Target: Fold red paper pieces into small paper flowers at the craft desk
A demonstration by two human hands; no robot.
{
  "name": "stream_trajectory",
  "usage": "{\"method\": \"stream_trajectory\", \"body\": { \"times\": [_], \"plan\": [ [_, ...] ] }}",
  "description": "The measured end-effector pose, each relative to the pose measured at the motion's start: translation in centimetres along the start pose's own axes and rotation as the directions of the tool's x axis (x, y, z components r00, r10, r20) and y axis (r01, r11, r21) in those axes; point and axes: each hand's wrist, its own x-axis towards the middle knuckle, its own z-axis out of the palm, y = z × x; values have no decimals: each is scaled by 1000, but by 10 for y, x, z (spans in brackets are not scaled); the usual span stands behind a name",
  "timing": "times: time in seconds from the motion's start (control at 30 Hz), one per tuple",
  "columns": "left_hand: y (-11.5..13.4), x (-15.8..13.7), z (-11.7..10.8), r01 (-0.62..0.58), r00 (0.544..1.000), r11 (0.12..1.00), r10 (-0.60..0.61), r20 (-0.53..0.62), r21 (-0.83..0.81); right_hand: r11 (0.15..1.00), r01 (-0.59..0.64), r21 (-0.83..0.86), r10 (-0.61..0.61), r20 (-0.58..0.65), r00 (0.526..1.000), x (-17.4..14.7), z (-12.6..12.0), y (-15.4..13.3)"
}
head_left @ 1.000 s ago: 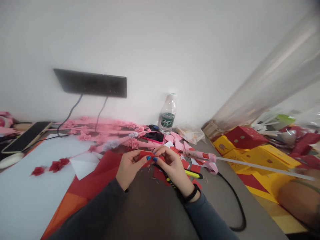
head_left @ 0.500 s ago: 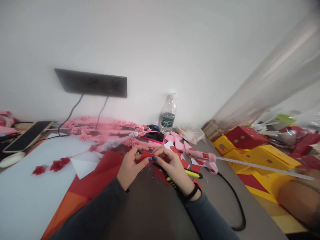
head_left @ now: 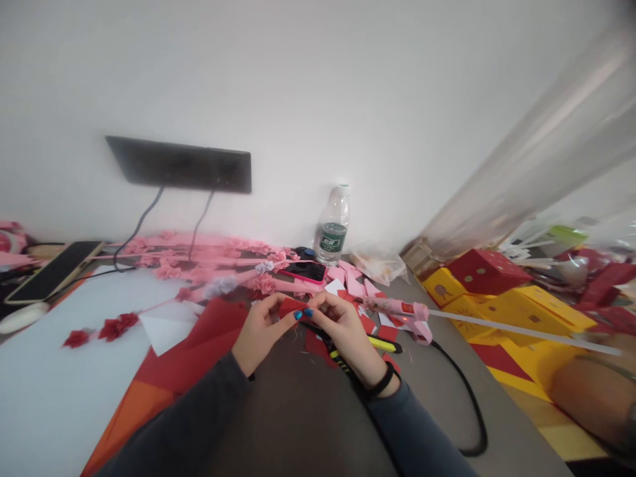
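A small piece of red paper (head_left: 292, 305) is pinched between both hands at the middle of the table. My left hand (head_left: 261, 331) is closed on its left side, thumb in front and fingers curled behind. From the other side my right hand (head_left: 345, 331) grips it, the two blue-nailed thumbs almost touching. Part of the paper is hidden by the fingers. Beneath and beside my right hand lies a black-and-yellow utility knife (head_left: 382, 344). A pink glue gun (head_left: 397, 309) with a long glue stick in its back rests to the right.
Pink paper flower stems (head_left: 218, 255) lie along the wall. A water bottle (head_left: 332, 228) stands behind the hands. Red paper sheets (head_left: 199, 344) and a white board (head_left: 64, 391) are at left. Yellow boxes (head_left: 521, 311) and another person's arm (head_left: 591, 397) are at right.
Both hands stay in nearly the same place. The thumbs have shifted slightly on the red paper, and the view has moved a little.
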Motion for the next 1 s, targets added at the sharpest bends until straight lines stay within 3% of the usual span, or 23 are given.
{"method": "stream_trajectory", "body": {
  "times": [0.2,0.4,0.5,0.63,0.77,1.0],
  "plan": [
    [-1,0,1,-63,996,998,61,-65,-28,1000,8,2,-8,11,1000,1,1,-1],
    [5,-3,3,-73,997,997,72,-13,-27,1000,0,11,0,38,999,1,0,1],
    [5,-4,3,-88,996,996,89,-15,10,1000,21,16,-21,4,1000,1,0,1],
    [2,-3,4,-71,997,996,69,-39,-61,999,33,36,-31,-31,999,1,-1,2],
    [0,-3,5,-66,996,992,59,-61,-110,996,-3,91,3,-5,1000,2,-1,4],
    [-2,-2,2,-107,991,993,102,-87,-58,989,-24,144,19,34,999,2,-3,6]
  ]
}}
